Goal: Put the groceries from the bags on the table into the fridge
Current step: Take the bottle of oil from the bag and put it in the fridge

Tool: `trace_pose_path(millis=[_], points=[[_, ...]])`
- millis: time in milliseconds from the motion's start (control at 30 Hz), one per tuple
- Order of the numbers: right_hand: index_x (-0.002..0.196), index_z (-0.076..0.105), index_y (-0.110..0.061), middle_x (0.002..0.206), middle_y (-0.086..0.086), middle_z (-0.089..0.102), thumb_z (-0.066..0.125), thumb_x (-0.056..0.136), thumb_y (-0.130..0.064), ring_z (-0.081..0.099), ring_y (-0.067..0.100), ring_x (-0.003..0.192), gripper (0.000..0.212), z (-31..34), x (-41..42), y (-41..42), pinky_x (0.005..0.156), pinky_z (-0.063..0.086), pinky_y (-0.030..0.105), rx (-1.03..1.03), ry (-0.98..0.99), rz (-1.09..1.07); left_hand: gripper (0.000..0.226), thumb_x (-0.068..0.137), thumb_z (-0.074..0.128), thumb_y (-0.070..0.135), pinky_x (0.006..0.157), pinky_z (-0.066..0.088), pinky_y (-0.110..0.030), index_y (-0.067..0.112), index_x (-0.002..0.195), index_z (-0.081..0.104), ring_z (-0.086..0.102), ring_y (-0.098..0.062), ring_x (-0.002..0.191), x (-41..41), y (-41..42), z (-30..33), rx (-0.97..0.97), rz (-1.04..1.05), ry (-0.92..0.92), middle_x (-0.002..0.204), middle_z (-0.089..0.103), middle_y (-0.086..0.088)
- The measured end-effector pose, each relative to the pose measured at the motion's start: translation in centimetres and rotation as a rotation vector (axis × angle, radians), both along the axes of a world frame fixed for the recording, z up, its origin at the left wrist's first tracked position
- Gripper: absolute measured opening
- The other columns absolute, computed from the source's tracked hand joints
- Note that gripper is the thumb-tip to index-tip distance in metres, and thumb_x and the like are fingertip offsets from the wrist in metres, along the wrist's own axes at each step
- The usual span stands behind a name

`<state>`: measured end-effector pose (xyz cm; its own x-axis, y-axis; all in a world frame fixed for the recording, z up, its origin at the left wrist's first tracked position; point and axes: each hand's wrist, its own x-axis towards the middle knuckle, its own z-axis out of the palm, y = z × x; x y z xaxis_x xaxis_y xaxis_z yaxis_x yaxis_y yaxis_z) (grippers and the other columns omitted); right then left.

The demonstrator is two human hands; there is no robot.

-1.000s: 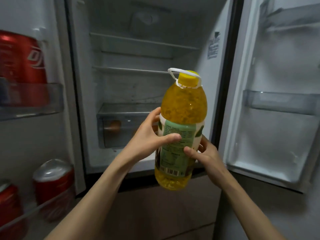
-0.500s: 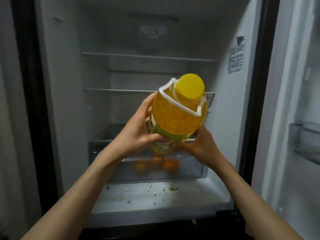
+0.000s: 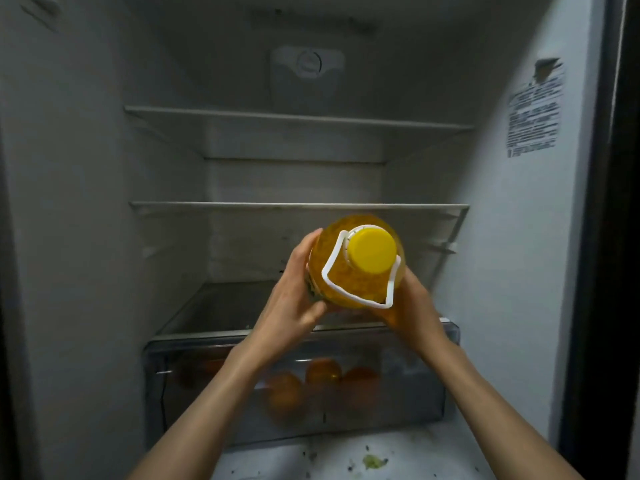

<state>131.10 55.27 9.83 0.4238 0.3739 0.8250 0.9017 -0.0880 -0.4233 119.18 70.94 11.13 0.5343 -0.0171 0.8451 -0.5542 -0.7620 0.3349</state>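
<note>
A big clear bottle of yellow oil [image 3: 349, 278] with a yellow cap and a white carry handle is held in both hands, its top tipped toward me. My left hand [image 3: 294, 303] grips its left side and my right hand [image 3: 412, 310] cups its right side and base. The bottle hangs inside the open fridge [image 3: 519, 237], just above the glass lid of the crisper drawer [image 3: 214, 372] and below the lower glass shelf [image 3: 242, 205]. The bottle's label and bottom are hidden from me.
Several oranges [image 3: 322, 379] lie in the translucent crisper drawer. An upper glass shelf [image 3: 277, 116] spans the fridge. The fridge floor [image 3: 346, 455] in front of the drawer carries green crumbs. A printed sticker [image 3: 533, 112] is on the right inner wall.
I have come closer to the fridge, so the door shelves with red cans have left the view. The bottle has tilted further, cap toward me, and moved deeper in above the drawer.
</note>
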Motion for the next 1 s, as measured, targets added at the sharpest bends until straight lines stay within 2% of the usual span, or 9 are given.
trace_pose_path(millis=[167,267,333,433,600,733,800,900,1000], points=[[0.122,0.036,-0.045,0.115,-0.025,0.049,0.083,0.067,-0.022,0.053,-0.019,0.092,0.076,-0.8,1.9,0.3,0.071,0.044,0.001,-0.009,0.048,-0.011,0.097,0.075,0.075,0.004,0.104,0.039,-0.023,0.037,0.143,0.013,0.032,0.006,0.130,2.7,0.8,-1.3,-0.024,0.025,-0.001,0.140,0.023,0.036],[0.121,0.041,-0.040,0.112,-0.023,0.049,0.085,0.065,-0.023,0.054,-0.013,0.090,0.073,-0.7,2.6,0.3,0.070,0.045,0.004,-0.028,0.057,-0.023,0.098,0.075,0.075,0.007,0.103,0.042,-0.029,0.040,0.142,0.012,0.035,0.003,0.130,3.6,1.1,-1.7,-0.027,0.043,-0.012,0.143,0.025,0.030],[0.124,0.049,-0.024,0.115,-0.012,0.054,0.084,0.067,-0.017,0.054,-0.002,0.097,0.067,-0.5,3.2,-0.2,0.076,0.042,0.009,-0.088,0.055,-0.042,0.094,0.075,0.075,0.013,0.100,0.044,-0.024,0.039,0.141,0.014,0.040,0.001,0.127,4.1,1.0,-1.8,-0.001,0.039,-0.022,0.145,0.029,0.019],[0.114,0.061,-0.007,0.108,0.003,0.062,0.077,0.072,-0.002,0.055,0.011,0.099,0.045,-1.0,3.6,-1.3,0.072,0.035,-0.004,-0.149,0.073,-0.030,0.094,0.072,0.079,0.017,0.098,0.039,-0.013,0.039,0.139,0.017,0.040,0.001,0.127,4.8,1.0,-2.3,0.121,0.088,-0.001,0.148,0.028,0.015],[0.123,0.059,-0.012,0.114,-0.001,0.065,0.055,0.088,0.005,0.061,-0.005,0.093,0.039,-2.2,4.0,-3.5,0.078,0.047,0.006,-0.086,0.342,0.103,0.101,0.070,0.081,0.022,0.097,0.045,-0.028,0.051,0.137,0.011,0.036,0.000,0.127,6.1,1.3,-2.7,0.348,0.152,0.055,0.150,0.015,0.026],[0.124,0.057,-0.007,0.117,0.010,0.065,0.052,0.092,-0.020,0.065,0.014,0.099,0.035,-1.6,3.6,-4.1,0.082,0.055,0.022,0.124,0.699,0.383,0.099,0.072,0.079,0.027,0.102,0.034,-0.017,0.052,0.138,0.010,0.029,0.004,0.131,6.5,1.8,-1.4,0.394,0.132,0.118,0.150,0.011,0.030],[0.125,0.057,-0.007,0.118,0.008,0.066,0.056,0.080,-0.052,0.064,0.018,0.107,0.063,-1.3,3.7,-4.3,0.090,0.053,0.031,0.104,0.800,0.514,0.099,0.071,0.080,0.025,0.102,0.033,-0.014,0.049,0.139,0.012,0.031,0.002,0.132,6.9,1.9,-1.1,0.418,0.130,0.138,0.151,0.013,0.027],[0.125,0.055,-0.016,0.124,0.004,0.063,0.057,0.061,-0.079,0.059,0.015,0.115,0.089,-1.7,4.4,-4.1,0.098,0.048,0.032,-0.045,0.747,0.525,0.099,0.070,0.081,0.020,0.104,0.036,-0.021,0.044,0.141,0.018,0.032,-0.001,0.133,7.8,2.3,-1.3,0.419,0.157,0.162,0.151,0.016,0.025],[0.142,0.035,-0.024,0.137,-0.004,0.052,0.061,0.048,-0.086,0.051,0.012,0.124,0.115,-1.8,4.7,-3.7,0.106,0.040,0.038,-0.255,0.645,0.395,0.089,0.076,0.076,0.019,0.106,0.039,-0.028,0.048,0.139,0.021,0.033,0.000,0.133,8.6,2.7,-1.2,0.394,0.128,0.184,0.149,0.021,0.027]])
